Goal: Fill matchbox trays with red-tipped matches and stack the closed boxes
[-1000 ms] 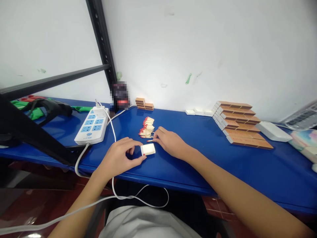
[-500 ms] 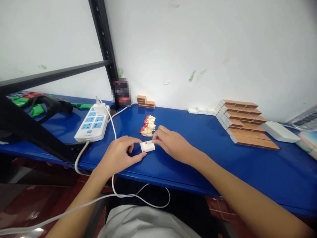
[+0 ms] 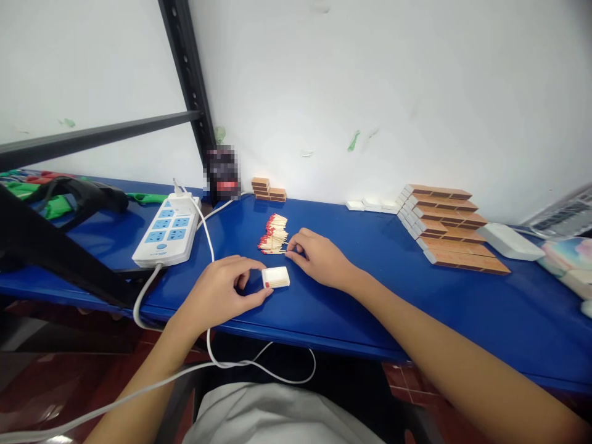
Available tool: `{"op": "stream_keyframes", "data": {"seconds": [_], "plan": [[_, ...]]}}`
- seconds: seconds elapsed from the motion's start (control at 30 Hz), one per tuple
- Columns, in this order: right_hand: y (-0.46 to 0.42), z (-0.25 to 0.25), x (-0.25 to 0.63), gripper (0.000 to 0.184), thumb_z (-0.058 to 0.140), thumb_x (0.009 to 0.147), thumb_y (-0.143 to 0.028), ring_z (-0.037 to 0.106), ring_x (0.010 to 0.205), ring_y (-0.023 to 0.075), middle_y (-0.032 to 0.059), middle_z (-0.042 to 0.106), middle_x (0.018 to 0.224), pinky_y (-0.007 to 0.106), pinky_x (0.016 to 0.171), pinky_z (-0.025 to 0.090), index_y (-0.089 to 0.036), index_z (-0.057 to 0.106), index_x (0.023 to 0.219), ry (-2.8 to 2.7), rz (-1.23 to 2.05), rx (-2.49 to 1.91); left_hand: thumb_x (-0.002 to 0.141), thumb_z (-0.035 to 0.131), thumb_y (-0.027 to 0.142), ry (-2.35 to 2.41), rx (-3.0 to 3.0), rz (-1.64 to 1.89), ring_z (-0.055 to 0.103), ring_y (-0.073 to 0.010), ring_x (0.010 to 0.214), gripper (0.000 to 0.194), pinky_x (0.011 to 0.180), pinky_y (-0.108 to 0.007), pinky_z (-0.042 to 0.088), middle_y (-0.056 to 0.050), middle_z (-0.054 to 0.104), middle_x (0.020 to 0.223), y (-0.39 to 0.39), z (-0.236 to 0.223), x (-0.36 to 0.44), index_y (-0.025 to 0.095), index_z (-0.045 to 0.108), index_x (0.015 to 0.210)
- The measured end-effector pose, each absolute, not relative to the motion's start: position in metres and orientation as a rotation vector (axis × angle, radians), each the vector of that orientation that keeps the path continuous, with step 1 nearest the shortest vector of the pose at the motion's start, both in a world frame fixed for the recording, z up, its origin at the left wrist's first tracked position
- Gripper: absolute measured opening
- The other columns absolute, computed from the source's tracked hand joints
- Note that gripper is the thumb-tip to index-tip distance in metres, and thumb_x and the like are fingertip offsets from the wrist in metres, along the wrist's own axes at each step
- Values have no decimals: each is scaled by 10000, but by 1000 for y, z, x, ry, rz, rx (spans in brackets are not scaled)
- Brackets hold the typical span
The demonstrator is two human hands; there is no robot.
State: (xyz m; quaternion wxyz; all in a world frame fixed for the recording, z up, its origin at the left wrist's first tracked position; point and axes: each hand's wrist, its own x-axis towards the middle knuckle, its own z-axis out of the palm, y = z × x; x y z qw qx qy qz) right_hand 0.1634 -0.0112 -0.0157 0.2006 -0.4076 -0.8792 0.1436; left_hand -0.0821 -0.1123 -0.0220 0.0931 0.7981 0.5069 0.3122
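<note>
Presently left fingers point(image 3: 253, 301), half-spread, hold white tray point(image 3: 276, 272); right fingers point(image 3: 298, 260) pinched at matches point(image 3: 276, 235), grip unclear.

There is one camera, up on the person's head. It looks forward and down at the left hand point(image 3: 215, 293), right hand point(image 3: 324, 259) and desk point(image 3: 361, 308), quite near. The wall point(image 3: 296, 80) is farther away.

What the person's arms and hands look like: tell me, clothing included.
The left hand and right hand are bare: no gloves or rings visible. The left forearm and right forearm are uncovered, with no sleeve, watch or bracelet in view. A creased, light grey cloth garment shows at the picture's lower edge.
</note>
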Motion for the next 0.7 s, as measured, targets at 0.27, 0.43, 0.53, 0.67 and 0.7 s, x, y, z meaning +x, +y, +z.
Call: {"op": "stream_keyframes", "data": {"seconds": [0.27,0.43,0.53,0.67,0.7], "plan": [[-14,-13,159,98,572,1070,-232,602,831,159,53,640,1052,298,739,414,-190,647,1025,-2509,400,-1135,893,806,404,1502,2376,944,521,-118,640,267,633,-265,410,55,547,701,-113,-25,-82,252,770,1109],[-20,-15,153,95,590,1057,-236,569,796,144,37,630,1019,293,726,402,-193,645,993,-2504,440,-1040,903,785,401,1468,2385,938,501,-112,617,256,612,-264,387,56,534,686,-113,-24,-81,236,771,1100],[-22,-16,151,72,616,1037,-215,543,773,135,31,624,1006,283,706,386,-193,645,974,-2533,439,-1024,901,777,392,1449,2382,938,479,-106,600,246,602,-262,379,62,517,670,-115,-23,-81,233,769,1090],[-22,-17,152,37,654,1006,-210,553,786,135,21,625,1000,275,711,390,-199,633,1036,-2483,467,-984,901,768,393,1453,2381,920,466,-106,591,244,590,-264,367,62,505,655,-116,-20,-80,225,774,1077],[-22,-16,152,64,663,1003,-223,558,794,137,21,626,1003,275,712,391,-202,631,1054,-2474,472,-980,901,767,392,1456,2378,914,466,-106,590,244,590,-264,367,61,506,654,-116,-20,-80,223,775,1077]]}}
